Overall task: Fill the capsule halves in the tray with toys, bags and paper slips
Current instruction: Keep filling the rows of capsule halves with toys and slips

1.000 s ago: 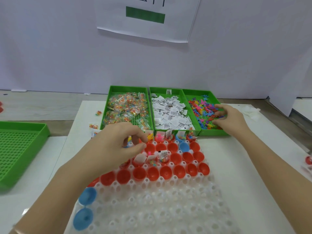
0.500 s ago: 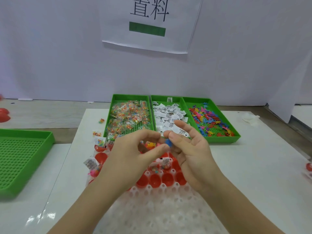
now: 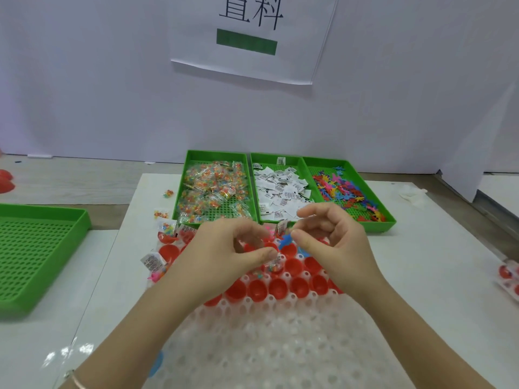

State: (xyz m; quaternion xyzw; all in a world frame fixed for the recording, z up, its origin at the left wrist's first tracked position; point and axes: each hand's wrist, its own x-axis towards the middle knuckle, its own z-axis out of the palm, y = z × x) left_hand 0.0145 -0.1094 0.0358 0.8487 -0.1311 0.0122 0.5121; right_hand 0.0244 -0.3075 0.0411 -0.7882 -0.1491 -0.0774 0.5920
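A white capsule tray [image 3: 280, 346] lies in front of me with rows of red capsule halves [image 3: 278, 287] at its far end; some hold bags and paper slips. Both hands hover over those rows. My right hand [image 3: 337, 242] has curled fingers, and a blue toy [image 3: 286, 240] sticks out at its thumb tip. My left hand [image 3: 230, 254] is close beside it, fingers loosely curled, with nothing visible in it. Behind stand green trays of candy bags [image 3: 216, 189], paper slips [image 3: 283, 189] and coloured toys [image 3: 345, 192].
A green perforated tray with nothing in it [image 3: 36, 248] sits at the left. Loose bags [image 3: 161, 214] and a slip [image 3: 153, 261] lie by the capsule tray's left edge. Red capsules [image 3: 509, 273] lie far right. A white wall with a sign rises behind.
My right hand came back from the toy tray with a blue toy and met my left hand over the capsules. The hands have now drawn slightly apart and lower.
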